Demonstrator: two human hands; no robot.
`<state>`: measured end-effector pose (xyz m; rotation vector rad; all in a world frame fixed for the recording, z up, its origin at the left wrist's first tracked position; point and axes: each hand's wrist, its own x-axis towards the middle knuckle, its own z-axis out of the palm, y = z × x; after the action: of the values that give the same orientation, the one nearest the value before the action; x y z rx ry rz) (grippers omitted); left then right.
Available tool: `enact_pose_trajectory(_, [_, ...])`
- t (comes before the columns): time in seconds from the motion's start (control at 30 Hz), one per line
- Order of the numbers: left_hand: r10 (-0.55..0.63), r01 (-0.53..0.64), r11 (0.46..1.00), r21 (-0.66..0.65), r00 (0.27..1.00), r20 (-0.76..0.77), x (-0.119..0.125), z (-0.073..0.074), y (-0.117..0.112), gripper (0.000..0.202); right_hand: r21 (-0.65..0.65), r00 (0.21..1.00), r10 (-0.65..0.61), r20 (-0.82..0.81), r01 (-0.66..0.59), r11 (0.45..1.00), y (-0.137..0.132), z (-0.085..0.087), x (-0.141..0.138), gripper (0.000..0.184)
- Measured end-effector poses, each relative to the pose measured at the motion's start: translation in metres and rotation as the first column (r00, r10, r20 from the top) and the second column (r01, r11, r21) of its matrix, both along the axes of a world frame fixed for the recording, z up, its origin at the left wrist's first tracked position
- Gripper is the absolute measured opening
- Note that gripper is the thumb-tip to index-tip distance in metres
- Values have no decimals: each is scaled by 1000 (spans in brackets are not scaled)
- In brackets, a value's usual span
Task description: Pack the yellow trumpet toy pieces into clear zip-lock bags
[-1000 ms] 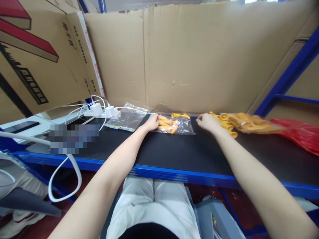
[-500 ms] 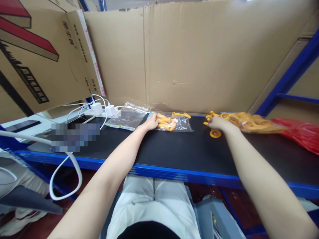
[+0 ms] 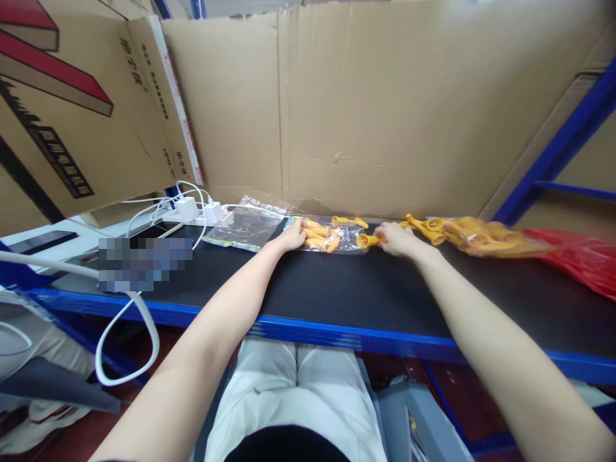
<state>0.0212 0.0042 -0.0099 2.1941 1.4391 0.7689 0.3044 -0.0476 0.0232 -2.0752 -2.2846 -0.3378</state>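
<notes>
A small clear plastic bag point(image 3: 347, 236) with several yellow plastic parts inside lies at the back of the black shelf top point(image 3: 346, 289). My left hand point(image 3: 292, 236) pins the bag's left end with closed fingers. My right hand point(image 3: 397, 238) is closed on one yellow plastic part point(image 3: 364, 240), holding it at the bag's right opening. One more yellow part point(image 3: 349, 221) lies just behind the bag. A large clear bag of yellow parts point(image 3: 474, 235) lies to the right of my right hand, with a few parts spilling out at its left end.
A stack of empty clear bags point(image 3: 243, 228) lies left of the small bag. White chargers and cables point(image 3: 192, 212) sit on a power strip at the back left. A red plastic bag point(image 3: 577, 260) lies far right. Cardboard sheets point(image 3: 366, 109) wall the back.
My right hand went right to the pile of yellow parts, took one, and has come back left to the small bag's opening. My left hand stayed on the bag.
</notes>
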Motion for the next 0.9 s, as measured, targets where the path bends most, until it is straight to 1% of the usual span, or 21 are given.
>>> enact_pose_trajectory(0.13, [-3, 3, 1000, -13, 1000, -2, 0, 0, 1, 24, 43, 996, 49, -79, -46, 998, -2, 6, -5, 33])
enact_pose_trajectory(0.2, [-18, 19, 999, -30, 1000, 9, 1, 0, 1, 23, 55, 994, 86, -71, -82, 995, -4, 9, -9, 33])
enact_pose_trajectory(0.3, [-53, 55, 997, -48, 997, 55, 3, -1, 2, 23, 26, 992, 104, -68, -103, 994, -7, 10, -16, 32])
enact_pose_trajectory(0.4, [-79, 87, 994, -60, 988, 134, 4, -5, 6, 24, 8, 982, 126, -139, -126, 992, -5, 8, -17, 31])
enact_pose_trajectory(0.53, [-96, 118, 990, -82, 967, 238, 4, -10, 11, 23, 33, 938, 180, -297, -178, 983, -1, 6, -10, 29])
enact_pose_trajectory(0.63, [-93, 123, 988, -94, 956, 277, 4, -11, 12, 22, 52, 904, 202, -378, -197, 979, -3, 10, -5, 28])
enact_pose_trajectory(0.77, [-103, 131, 987, -94, 959, 263, 7, -11, 11, 21, 83, 859, 224, -459, -210, 974, -11, 19, -7, 25])
enact_pose_trajectory(0.9, [-115, 143, 985, -99, 963, 244, 10, -7, 6, 15, 56, 827, 271, -493, -281, 958, -13, 18, -18, 27])
